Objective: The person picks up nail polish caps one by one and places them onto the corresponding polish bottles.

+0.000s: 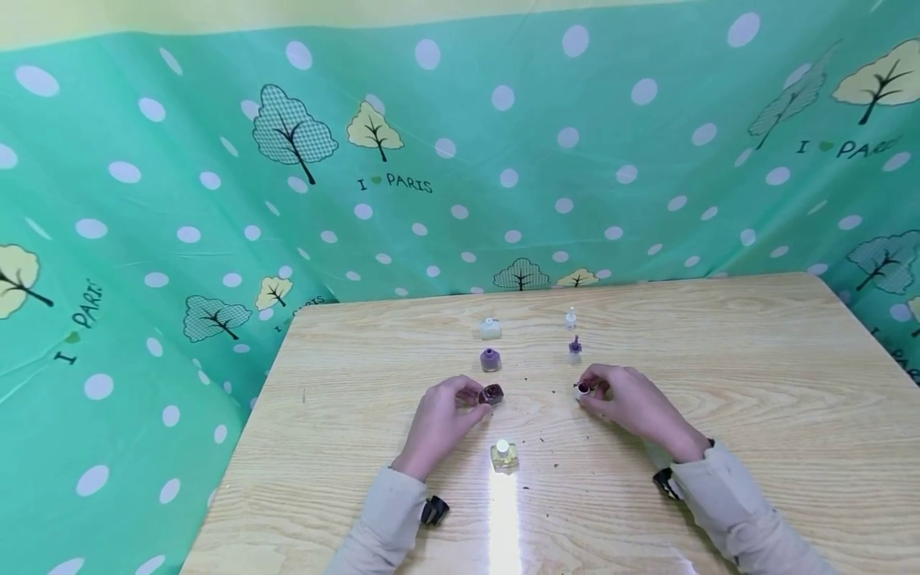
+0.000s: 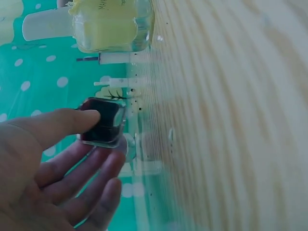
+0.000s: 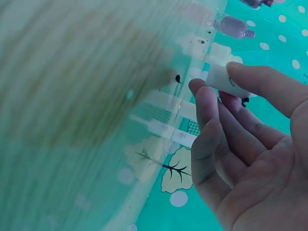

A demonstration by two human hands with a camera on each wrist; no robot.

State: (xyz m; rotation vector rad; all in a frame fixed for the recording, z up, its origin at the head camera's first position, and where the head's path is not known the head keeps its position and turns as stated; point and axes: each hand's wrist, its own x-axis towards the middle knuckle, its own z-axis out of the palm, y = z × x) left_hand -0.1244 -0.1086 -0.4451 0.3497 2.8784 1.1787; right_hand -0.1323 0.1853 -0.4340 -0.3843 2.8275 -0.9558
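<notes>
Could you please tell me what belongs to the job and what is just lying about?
Probably part of the job:
dark bottle in left hand
white cap in right hand
purple bottle
clear bottle
yellow bottle
purple brush cap
white brush cap

Likely stray:
dark specks

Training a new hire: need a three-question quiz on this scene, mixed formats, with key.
1. Which bottle is capped?
A) clear bottle
B) purple bottle
C) yellow bottle

2. True or false: the left grip holds the purple bottle.

3. In a few words, what does the right grip hold?

Key:
1. C.
2. False; it holds the dark bottle.
3. A white cap.
</notes>
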